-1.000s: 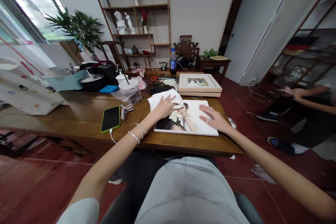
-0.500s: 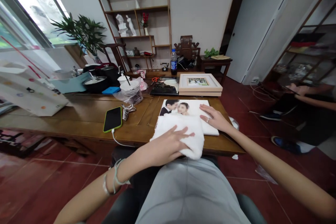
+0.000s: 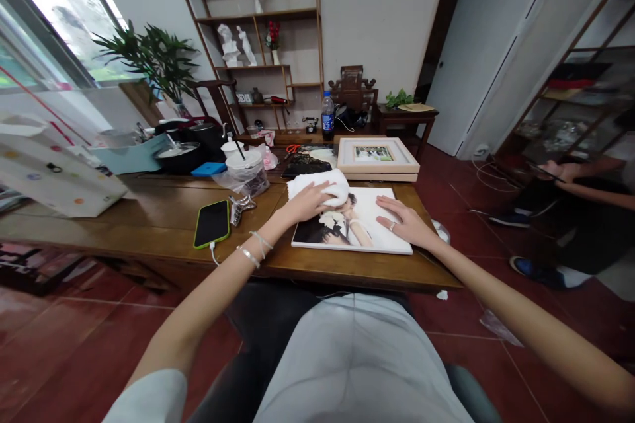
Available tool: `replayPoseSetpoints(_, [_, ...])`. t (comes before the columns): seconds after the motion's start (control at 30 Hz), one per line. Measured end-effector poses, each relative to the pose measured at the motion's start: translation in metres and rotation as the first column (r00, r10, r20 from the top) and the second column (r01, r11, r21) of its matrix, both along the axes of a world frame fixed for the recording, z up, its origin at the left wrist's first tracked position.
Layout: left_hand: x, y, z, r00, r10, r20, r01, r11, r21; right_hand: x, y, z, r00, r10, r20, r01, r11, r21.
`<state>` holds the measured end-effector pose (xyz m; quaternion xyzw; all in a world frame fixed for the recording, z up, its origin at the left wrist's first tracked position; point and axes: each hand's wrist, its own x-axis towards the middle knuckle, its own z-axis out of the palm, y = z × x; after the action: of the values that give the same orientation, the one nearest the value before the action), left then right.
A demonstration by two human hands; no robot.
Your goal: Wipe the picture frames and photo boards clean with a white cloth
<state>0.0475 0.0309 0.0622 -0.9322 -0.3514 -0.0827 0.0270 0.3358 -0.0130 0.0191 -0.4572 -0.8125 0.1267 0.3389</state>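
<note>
A large photo print [image 3: 364, 234] of a couple lies flat at the near edge of the wooden table [image 3: 149, 225]. My left hand [image 3: 305, 201] presses a white cloth [image 3: 322, 184] onto the print's far left corner, fingers laid over the cloth. My right hand [image 3: 404, 221] rests flat on the print's right side, fingers spread, a ring on one finger.
Behind the print are stacked light wooden picture frames [image 3: 378, 158] and a dark photo book [image 3: 308, 162]. A phone in a green case [image 3: 211, 223] lies left on a cable, beside a plastic container [image 3: 245, 172] and pots [image 3: 178, 153]. Another person [image 3: 570, 211] sits at right.
My left hand pulled the cloth down to the print's near edge, then pushed it back up to the far left corner. My right hand stayed put on the print.
</note>
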Motion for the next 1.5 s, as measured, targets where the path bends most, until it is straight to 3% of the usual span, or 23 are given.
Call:
replayPoseSetpoints(0.1, [0.002, 0.013, -0.005, 0.999, 0.045, -0.029, -0.045, 0.999, 0.019, 0.001, 0.000, 0.000, 1.000, -0.004, 0.003, 0.004, 1.000, -0.004])
replayPoseSetpoints(0.17, [0.003, 0.004, -0.005, 0.999, 0.029, -0.038, -0.029, 1.000, 0.010, 0.001, 0.000, -0.001, 1.000, -0.012, -0.004, 0.012, 1.000, -0.011])
replayPoseSetpoints(0.23, [0.004, -0.018, -0.001, 0.999, -0.017, -0.041, 0.016, 1.000, -0.015, 0.001, 0.000, -0.002, 1.000, -0.017, -0.011, 0.017, 1.000, -0.017])
replayPoseSetpoints(0.43, [0.008, -0.113, 0.022, 0.984, -0.174, -0.030, 0.170, 0.980, -0.102, 0.000, 0.001, -0.002, 1.000, -0.010, 0.014, 0.010, 1.000, 0.001])
replayPoseSetpoints(0.53, [0.012, -0.135, 0.031, 0.980, -0.201, -0.012, 0.196, 0.968, -0.159, 0.000, 0.002, -0.002, 1.000, -0.012, 0.025, 0.012, 1.000, 0.011])
replayPoseSetpoints(0.67, [0.020, -0.114, 0.029, 0.985, -0.172, -0.007, 0.169, 0.973, -0.156, -0.001, 0.001, -0.002, 0.999, -0.012, 0.030, 0.012, 1.000, 0.017])
replayPoseSetpoints(0.93, [0.027, -0.019, 0.002, 0.998, 0.002, -0.055, 0.000, 0.999, 0.033, -0.001, 0.000, -0.002, 1.000, -0.009, 0.022, 0.008, 1.000, 0.023])
replayPoseSetpoints(1.07, [0.029, -0.008, 0.001, 0.997, 0.001, -0.073, 0.002, 0.999, 0.047, -0.001, 0.000, -0.001, 0.999, -0.010, 0.041, 0.009, 1.000, 0.022])
replayPoseSetpoints(1.17, [0.031, -0.027, 0.006, 0.996, -0.049, -0.079, 0.050, 0.999, 0.006, -0.001, 0.000, -0.002, 0.999, -0.014, 0.048, 0.013, 1.000, 0.020])
replayPoseSetpoints(1.4, [0.034, -0.121, 0.021, 0.973, -0.225, -0.050, 0.219, 0.971, -0.097, 0.001, 0.004, -0.008, 0.997, -0.076, -0.001, 0.076, 0.997, 0.017])
replayPoseSetpoints(1.5, [0.034, -0.142, 0.025, 0.966, -0.253, -0.048, 0.246, 0.962, -0.122, 0.003, 0.006, -0.010, 0.997, -0.066, -0.028, 0.067, 0.998, 0.018])
